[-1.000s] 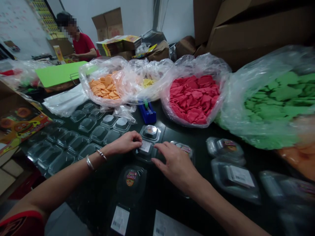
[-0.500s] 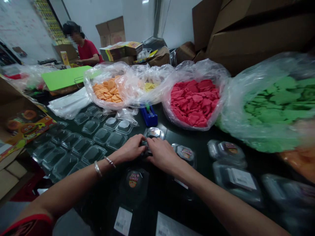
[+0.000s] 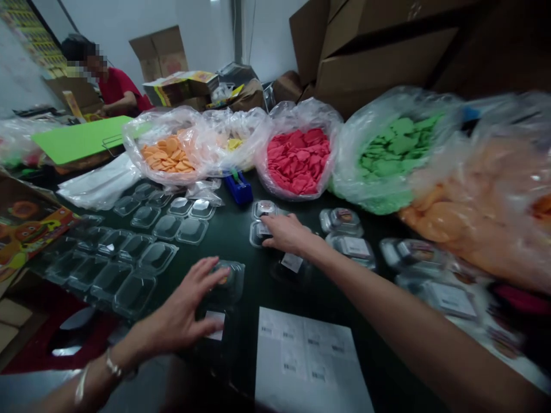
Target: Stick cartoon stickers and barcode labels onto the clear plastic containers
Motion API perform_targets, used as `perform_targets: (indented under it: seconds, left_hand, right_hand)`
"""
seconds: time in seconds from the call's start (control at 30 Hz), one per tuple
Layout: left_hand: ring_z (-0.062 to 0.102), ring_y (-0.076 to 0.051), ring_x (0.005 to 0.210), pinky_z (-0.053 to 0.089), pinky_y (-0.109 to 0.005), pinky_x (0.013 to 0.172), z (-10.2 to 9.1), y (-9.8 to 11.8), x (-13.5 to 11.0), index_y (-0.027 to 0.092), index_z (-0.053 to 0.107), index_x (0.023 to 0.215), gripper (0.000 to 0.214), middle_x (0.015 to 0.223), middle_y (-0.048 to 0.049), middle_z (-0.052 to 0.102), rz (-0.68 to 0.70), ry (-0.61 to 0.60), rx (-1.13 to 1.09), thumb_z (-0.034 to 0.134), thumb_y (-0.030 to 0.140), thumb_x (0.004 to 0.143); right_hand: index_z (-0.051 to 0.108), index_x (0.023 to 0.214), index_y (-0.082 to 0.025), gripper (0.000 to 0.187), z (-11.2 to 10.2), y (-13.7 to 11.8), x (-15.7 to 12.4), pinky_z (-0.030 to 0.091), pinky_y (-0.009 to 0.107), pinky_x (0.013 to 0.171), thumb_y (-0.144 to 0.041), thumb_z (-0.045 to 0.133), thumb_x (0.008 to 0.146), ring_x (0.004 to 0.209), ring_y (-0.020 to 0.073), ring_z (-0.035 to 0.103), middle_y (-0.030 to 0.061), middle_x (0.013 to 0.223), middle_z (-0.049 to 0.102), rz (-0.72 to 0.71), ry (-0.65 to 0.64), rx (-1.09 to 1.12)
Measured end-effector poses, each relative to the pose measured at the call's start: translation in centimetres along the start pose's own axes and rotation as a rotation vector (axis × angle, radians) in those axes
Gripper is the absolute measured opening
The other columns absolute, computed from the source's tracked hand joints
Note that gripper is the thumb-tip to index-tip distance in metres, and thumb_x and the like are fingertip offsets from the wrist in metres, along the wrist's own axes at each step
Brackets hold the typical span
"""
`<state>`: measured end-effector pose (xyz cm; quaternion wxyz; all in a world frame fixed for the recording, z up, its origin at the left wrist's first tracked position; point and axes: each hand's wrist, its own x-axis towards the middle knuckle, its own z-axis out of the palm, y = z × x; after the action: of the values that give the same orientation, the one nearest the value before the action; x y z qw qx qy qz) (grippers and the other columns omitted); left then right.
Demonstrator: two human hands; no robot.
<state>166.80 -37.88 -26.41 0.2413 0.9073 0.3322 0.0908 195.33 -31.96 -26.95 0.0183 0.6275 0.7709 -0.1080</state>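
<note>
My left hand is spread open above the near clear plastic clamshell box, with its fingers over the round sticker on one half. A white barcode label is on that box's other half, beside my thumb. Farther off, my right hand rests its outstretched fingers on a second clear clamshell box, at the label on its near half. Part of a third box with a white label lies below my right wrist. A sheet of barcode labels lies at the table's near side.
Empty clear trays fill the left. Behind stand a blue tape dispenser and bags of orange, red and green pieces. Labelled boxes lie on the right. A co-worker in red sits at back left.
My left hand has left the far box, come back toward me and spread open over the near box. My right hand stays at the far box. The view has swung right.
</note>
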Motion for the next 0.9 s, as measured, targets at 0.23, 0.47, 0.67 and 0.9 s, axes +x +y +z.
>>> perform_targets:
  seconds: [0.23, 0.47, 0.67, 0.9]
  left_hand:
    - [0.010, -0.038, 0.141, 0.024, -0.056, 0.112, 5.3, 0.7, 1.3, 0.018, 0.042, 0.136, 0.075, 0.152, -0.0161, 0.025, -0.011, -0.013, 0.166, 0.069, 0.046, 0.073]
    - [0.017, -0.037, 0.139, 0.023, -0.052, 0.113, 4.2, -1.0, 9.1, 0.013, 0.046, 0.134, 0.069, 0.148, -0.0174, 0.030, -0.039, 0.077, 0.238, 0.065, 0.045, 0.076]
    - [0.021, -0.039, 0.137, 0.025, -0.055, 0.110, 3.5, -1.3, 12.7, 0.016, 0.049, 0.130, 0.065, 0.147, -0.0170, 0.032, 0.004, 0.096, 0.301, 0.065, 0.049, 0.076]
    - [0.031, -0.033, 0.133, 0.030, -0.051, 0.107, 5.4, 2.9, 17.5, 0.016, 0.044, 0.132, 0.051, 0.142, -0.0166, 0.039, 0.199, 0.193, 0.296, 0.059, 0.028, 0.084]
  right_hand:
    - [0.052, 0.118, -0.018, 0.043, 0.4, 2.7, -1.3, 0.040, 0.039, 0.085, -0.032, 0.065, 0.080, 0.112, 0.0301, 0.054, 0.0147, 0.124, 0.058, 0.097, 0.009, -0.042]
    - [0.054, 0.117, -0.015, 0.045, 0.2, 3.6, -1.3, 0.043, 0.043, 0.087, -0.033, 0.067, 0.078, 0.108, 0.0276, 0.056, 0.0123, 0.119, 0.059, 0.144, 0.007, -0.017]
    - [0.041, 0.131, -0.017, 0.062, -0.6, 2.8, -4.7, 0.040, 0.038, 0.090, -0.038, 0.067, 0.079, 0.113, 0.0272, 0.053, 0.0144, 0.126, 0.054, 0.196, 0.167, 0.001]
    - [0.057, 0.113, -0.012, 0.043, 3.3, -0.9, -11.2, 0.044, 0.045, 0.083, -0.037, 0.066, 0.079, 0.107, 0.0347, 0.050, 0.0174, 0.111, 0.060, 0.267, 0.271, -0.026]
